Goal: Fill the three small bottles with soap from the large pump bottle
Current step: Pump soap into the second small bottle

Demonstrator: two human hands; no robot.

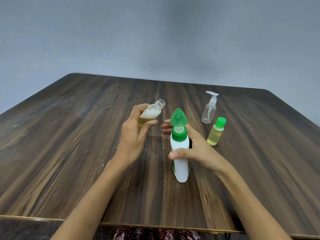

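At frame centre, the left hand [136, 134] grips a tilted, uncapped clear small bottle [152, 111]; the right hand [195, 149] clasps the white soap bottle [180, 153], green flip cap [178, 116] open.

On the table [86, 153], the big soap bottle [180, 153] stands near the middle, the right hand [199, 149] round it. Left of it, the left hand [135, 132] holds an uncapped small bottle [152, 112] tilted above the tabletop. Right of the big bottle stands a capped small bottle [216, 132], and behind that a small pump bottle [209, 110].
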